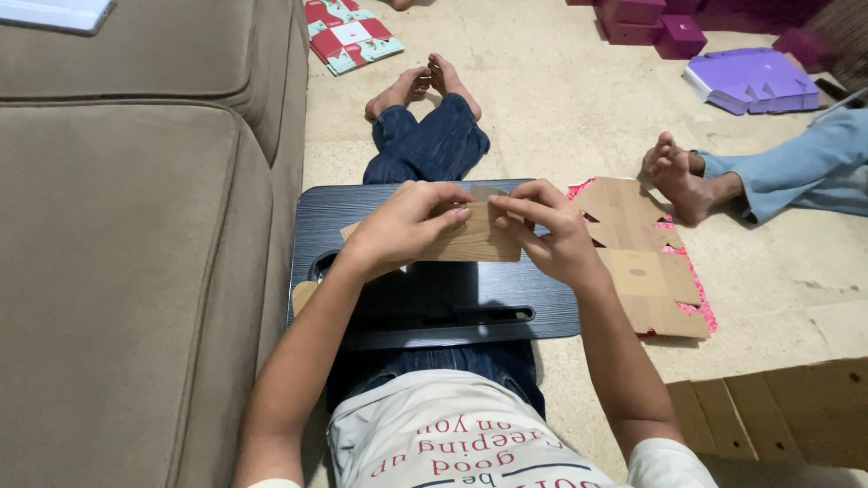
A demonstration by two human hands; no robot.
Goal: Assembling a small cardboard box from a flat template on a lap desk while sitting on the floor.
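Both hands are gripping one flat piece of brown cardboard [470, 239] just above the dark lap tray [434, 298], which is serving as the worktop and is lying across the person's legs. The left hand [402, 226] is closing over the left half of the cardboard, thumb underneath and fingers [452, 215] curling across the top edge. The right hand [551, 230] is pinching the upper right corner of the same piece, fingertips meeting those of the left hand near the middle of the top edge. The cardboard is being held roughly level and slightly tilted toward the camera; whether its lower edge is touching the tray cannot be told.

Just right of the tray, a stack of unfolded box blanks [642, 262] is lying on the floor [561, 99], brown side up with a pink printed side showing at the edges. Right of the tray and further out, another person's bare feet [674, 176] and light blue trouser leg [796, 167] are resting on the floor, touching the far corner of that stack. Beyond the tray, the person's own jeans-clad legs [425, 145] are stretching forward. Left of the tray, a tan sofa [136, 226] is standing close alongside. Far beyond the tray, to the right, a flattened purple box [750, 81] and several magenta boxes [646, 20] are sitting on the floor, and to the left a red and green patterned pack [348, 34] is lying near the sofa's corner
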